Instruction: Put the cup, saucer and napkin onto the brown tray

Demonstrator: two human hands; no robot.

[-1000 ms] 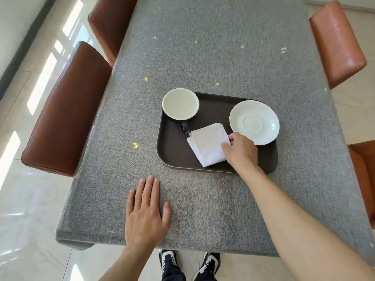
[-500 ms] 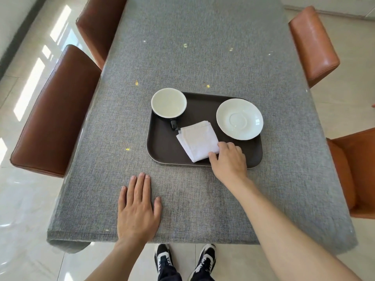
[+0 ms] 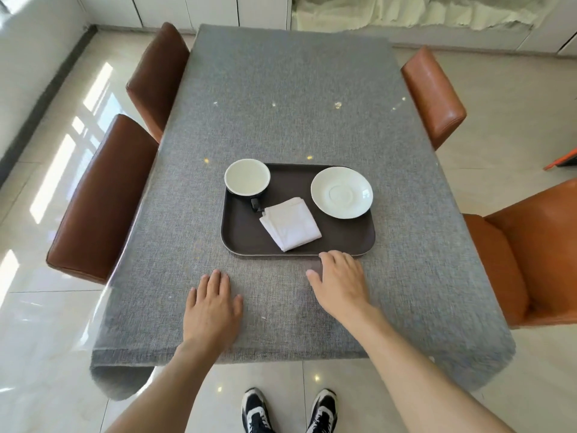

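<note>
Both hands empty. Left hand (image 3: 213, 304) flat, palm down on the grey tablecloth (image 3: 281, 98), fingers together, well short of the tray. Right hand (image 3: 338, 280) loosely spread, holding nothing, fingertips (image 3: 331, 256) at the near rim of the brown tray (image 3: 243, 242); contact with the rim cannot be told. All three items on the tray. Cup (image 3: 247, 181), white inside and dark outside, upright in the far left corner, its dark handle pointing toward the person and ending just beside the napkin. Folded white napkin (image 3: 290, 227) lies at the tray's middle, turned at an angle to the tray edges. White saucer (image 3: 342, 192) sits at the far right, its rim overhanging the tray's right edge. Brown leather chairs (image 3: 103, 198) flank the table on both sides. Black-and-white sneakers (image 3: 256, 412) visible on the tiled floor below the table's near edge.
</note>
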